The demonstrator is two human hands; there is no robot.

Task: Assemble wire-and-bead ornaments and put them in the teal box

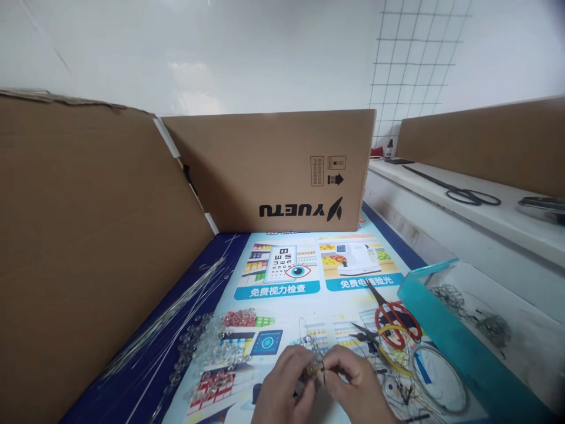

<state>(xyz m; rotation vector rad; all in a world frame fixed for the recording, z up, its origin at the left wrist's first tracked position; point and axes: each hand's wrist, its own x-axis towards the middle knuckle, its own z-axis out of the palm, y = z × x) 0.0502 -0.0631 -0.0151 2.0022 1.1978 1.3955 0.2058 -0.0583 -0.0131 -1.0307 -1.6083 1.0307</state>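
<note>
Near the bottom edge of the head view, my left hand [285, 383] is closed around a small brownish piece [311, 370], mostly hidden by the fingers. Fine looped wire [312, 341] rises just beyond it. My right hand [353, 377] is close on the right, thumb and forefinger pinched on a short dark strand [323, 371] at the piece's end. To the left lie many clear beads [216, 347]. On the right are red-handled scissors [397, 324], yellow-handled pliers [392, 353] and a ring of coiled wire [461, 386].
Long straight wires [176, 315] lie along the left. A teal-edged box [450, 338] holds tangled wire [489, 327] at the right. Cardboard panels [247, 165] wall the back and left. Black scissors [463, 191] rest on a white ledge [521, 218].
</note>
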